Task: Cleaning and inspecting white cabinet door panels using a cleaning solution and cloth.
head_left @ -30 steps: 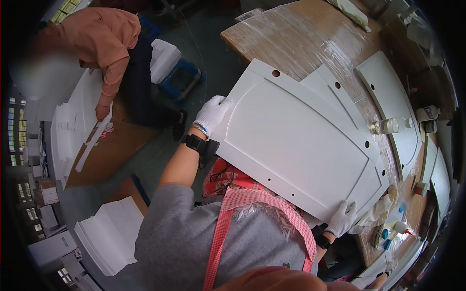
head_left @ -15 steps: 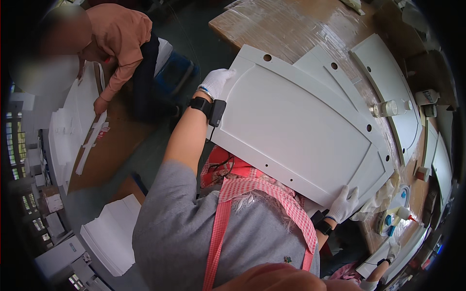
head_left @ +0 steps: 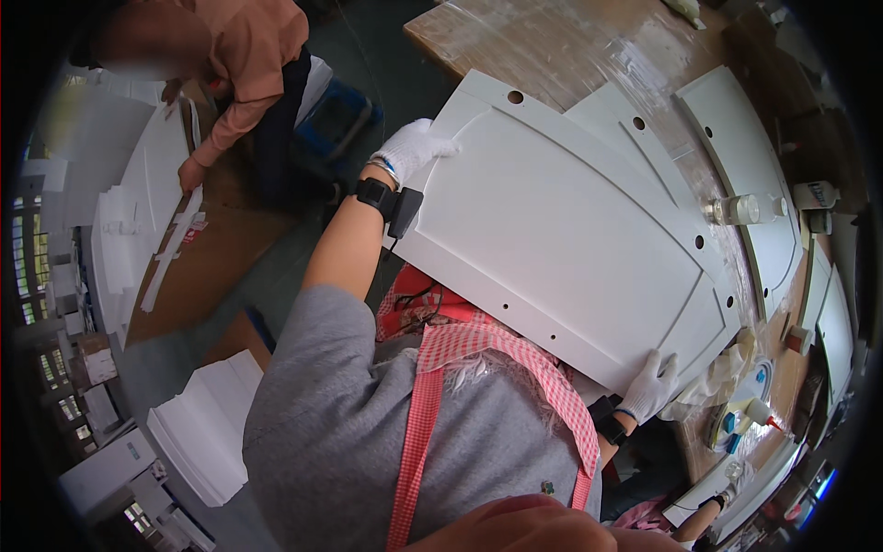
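A large white panel [head_left: 552, 221] with a recessed field and round holes along its edges lies slanted in front of my body. My left hand [head_left: 412, 150], in a white glove, holds its left end, a finger or thumb lying over the top face and the rest hidden at the edge. At the near right corner, my gloved right hand [head_left: 649, 386] grips the panel's edge with fingers over the surface. Another white panel [head_left: 614, 124] shows partly from under its far side.
The film-covered table [head_left: 533, 37] carries another white panel [head_left: 727, 110], a clear jar [head_left: 736, 210], a glue bottle [head_left: 762, 411] and crumpled cloth [head_left: 717, 377]. At left, a person [head_left: 253, 55] bends over white pieces on cardboard [head_left: 221, 248]. A stack of white boards [head_left: 210, 428] stands lower left. Another gloved hand [head_left: 739, 483] is at lower right.
The panel's left end has shifted slightly away from me with my left hand, whose finger or thumb reaches further over the face. My right hand stays at the corner. The whole view has shifted a little.
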`<state>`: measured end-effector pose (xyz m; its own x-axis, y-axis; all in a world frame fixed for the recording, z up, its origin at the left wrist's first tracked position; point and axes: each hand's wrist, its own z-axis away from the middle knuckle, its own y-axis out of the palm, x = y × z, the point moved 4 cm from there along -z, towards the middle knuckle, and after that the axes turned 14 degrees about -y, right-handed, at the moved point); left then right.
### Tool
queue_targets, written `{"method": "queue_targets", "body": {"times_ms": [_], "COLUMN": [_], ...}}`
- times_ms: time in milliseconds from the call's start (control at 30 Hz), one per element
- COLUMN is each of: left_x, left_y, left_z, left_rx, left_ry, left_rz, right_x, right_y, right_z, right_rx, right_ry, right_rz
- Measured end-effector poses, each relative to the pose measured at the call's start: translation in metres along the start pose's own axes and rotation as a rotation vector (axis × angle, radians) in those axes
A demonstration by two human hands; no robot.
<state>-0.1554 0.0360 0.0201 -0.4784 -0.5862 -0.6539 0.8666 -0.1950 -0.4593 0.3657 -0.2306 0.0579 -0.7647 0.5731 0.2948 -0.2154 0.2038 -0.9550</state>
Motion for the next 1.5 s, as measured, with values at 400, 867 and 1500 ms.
{"method": "queue_targets", "body": {"times_ms": [400,867,1500], "left_x": [0.146,0.135,0.059], "left_y": [0.004,0.009,-0.017], "left_z": [0.098,0.113,0.149], "left_rx": [0.292,0.303,0.630], "left_ry": [-0.220,-0.213,0.205], "left_rz": [0.702,1.137,0.807], "right_x": [-0.011,-0.021,-0.104], "right_y": [0.002,-0.007,-0.005], "right_z": [-0.005,0.000,0.045], "right_rx": [0.025,0.025,-0.129], "right_ry": [-0.066,-0.156,0.225], "right_rz": [-0.073,-0.158,-0.381]}}
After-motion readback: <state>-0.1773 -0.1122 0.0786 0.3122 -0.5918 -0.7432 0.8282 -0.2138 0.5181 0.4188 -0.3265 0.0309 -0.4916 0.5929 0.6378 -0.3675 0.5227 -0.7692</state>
